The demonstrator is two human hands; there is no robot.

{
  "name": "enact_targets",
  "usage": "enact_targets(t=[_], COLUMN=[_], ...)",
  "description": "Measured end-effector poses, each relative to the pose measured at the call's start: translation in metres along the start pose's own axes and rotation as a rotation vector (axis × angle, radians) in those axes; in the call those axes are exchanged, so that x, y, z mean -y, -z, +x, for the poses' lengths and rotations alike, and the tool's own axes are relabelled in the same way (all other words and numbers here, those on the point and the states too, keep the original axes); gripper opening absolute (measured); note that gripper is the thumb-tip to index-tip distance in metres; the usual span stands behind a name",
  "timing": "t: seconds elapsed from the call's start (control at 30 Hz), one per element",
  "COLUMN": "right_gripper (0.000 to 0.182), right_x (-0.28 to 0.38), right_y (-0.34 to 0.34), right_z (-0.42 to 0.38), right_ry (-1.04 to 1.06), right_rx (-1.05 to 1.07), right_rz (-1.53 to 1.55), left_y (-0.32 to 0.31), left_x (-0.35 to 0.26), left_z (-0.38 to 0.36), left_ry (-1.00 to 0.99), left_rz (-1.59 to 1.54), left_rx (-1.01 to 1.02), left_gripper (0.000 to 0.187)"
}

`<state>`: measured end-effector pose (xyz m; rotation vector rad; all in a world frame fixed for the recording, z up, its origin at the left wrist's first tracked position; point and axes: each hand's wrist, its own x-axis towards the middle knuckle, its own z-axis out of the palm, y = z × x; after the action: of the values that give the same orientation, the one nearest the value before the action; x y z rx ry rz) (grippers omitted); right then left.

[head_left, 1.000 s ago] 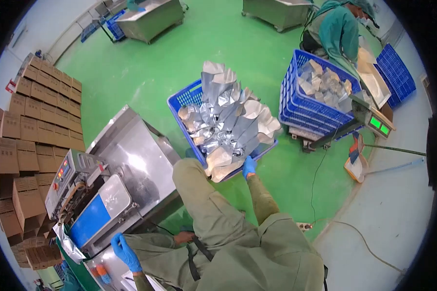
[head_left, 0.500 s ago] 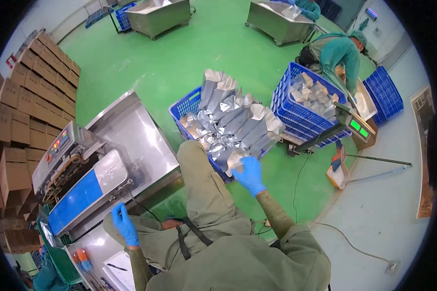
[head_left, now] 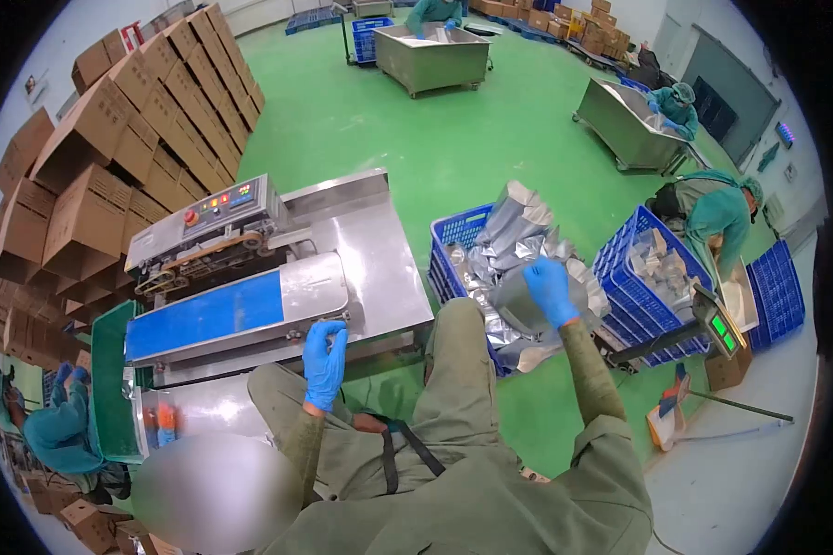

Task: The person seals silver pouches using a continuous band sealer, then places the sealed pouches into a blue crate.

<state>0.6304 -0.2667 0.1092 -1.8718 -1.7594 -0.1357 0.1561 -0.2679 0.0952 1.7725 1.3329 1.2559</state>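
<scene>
My right hand (head_left: 552, 290), in a blue glove, is closed at the top of a silver foil bag (head_left: 520, 302) that hangs over the blue crate (head_left: 460, 228). More foil bags (head_left: 516, 220) stand upright in that crate. My left hand (head_left: 324, 366), also gloved in blue, is raised by the front edge of the sealing machine (head_left: 220, 215). Its fingers are bent and apart with nothing between them. Beside it lies the machine's blue belt (head_left: 208, 316) with a metal plate at its right end.
Cardboard boxes (head_left: 93, 222) are stacked at the left. A green bin (head_left: 113, 398) stands beside the machine. At the right are stacked blue crates (head_left: 643, 287), a scale display (head_left: 718, 326) and a person bending (head_left: 718, 217). Metal tubs (head_left: 432, 61) stand farther back.
The view has swung left, so the machine and crates appear farther right. My right hand has lifted a foil bag up from among the others in the crate.
</scene>
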Motion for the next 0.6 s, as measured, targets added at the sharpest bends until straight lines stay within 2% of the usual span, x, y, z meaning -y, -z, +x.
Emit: enact_targets(t=[0.03,0.1,0.17,0.23,0.3,0.33,0.43,0.5,0.53,0.57,0.6], right_gripper=[0.021,0.020,0.019,0.017,0.016,0.021,0.018,0.019,0.019,0.023,0.026], right_x=[0.021,0.104,0.175,0.229,0.286,0.308,0.368,0.396,0.407,0.412,0.409], right_y=[0.013,0.073,0.115,0.128,0.137,0.128,0.106,0.057,0.041,0.037,0.031], right_z=[0.020,0.054,0.078,0.099,0.113,0.122,0.153,0.169,0.174,0.175,0.175], right_ry=[0.013,0.114,0.366,0.520,0.707,0.812,0.856,0.908,0.929,0.916,0.823], right_rx=[-0.033,0.036,0.089,0.220,0.318,0.349,0.451,0.370,0.338,0.209,-0.008], right_rz=[0.038,0.140,0.227,0.236,0.378,0.542,0.409,0.448,0.469,0.355,0.478], left_y=[-0.008,-0.022,-0.037,-0.045,-0.046,-0.044,-0.005,0.029,0.052,0.067,0.074], left_x=[-0.006,-0.016,-0.044,-0.085,-0.095,-0.091,-0.046,0.004,0.004,0.004,0.011], left_z=[0.005,0.015,0.034,0.056,0.078,0.096,0.145,0.144,0.140,0.134,0.127], left_ry=[-0.021,-0.058,-0.185,-0.285,-0.336,-0.316,0.036,-0.011,0.011,0.039,0.056], left_rz=[-0.006,0.032,0.066,0.113,0.176,0.146,-0.368,-0.517,-0.302,-0.090,-0.109], left_rx=[0.027,0.095,0.104,-0.004,-0.077,-0.063,0.138,0.037,0.049,0.066,0.051], left_gripper=[0.015,0.022,0.033,0.044,0.048,0.050,0.056,0.060,0.062,0.063,0.065])
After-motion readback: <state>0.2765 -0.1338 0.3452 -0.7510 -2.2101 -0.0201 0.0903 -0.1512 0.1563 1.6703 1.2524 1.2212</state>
